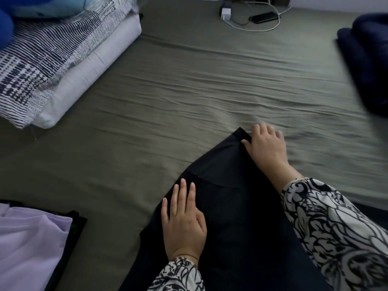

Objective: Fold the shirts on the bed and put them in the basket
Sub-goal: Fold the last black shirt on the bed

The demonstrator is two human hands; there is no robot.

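A black shirt (231,206) lies on the olive-green bed sheet (189,80), partly folded, reaching from the lower edge of the view up to a corner at the centre right. My left hand (183,221) lies flat with straight fingers on the shirt's left edge. My right hand (265,148) grips the shirt's far corner, thumb on top of the cloth and fingers blurred beyond it. At the lower left, a lilac garment (31,238) rests on something dark; whether that is the basket I cannot tell.
A white pillow with a black-and-white patterned cover (52,66) sits at the upper left, under something blue. A dark blue bundle of cloth (369,59) lies at the right edge. A charger (225,13), cable and dark phone (263,17) lie at the bed's far end.
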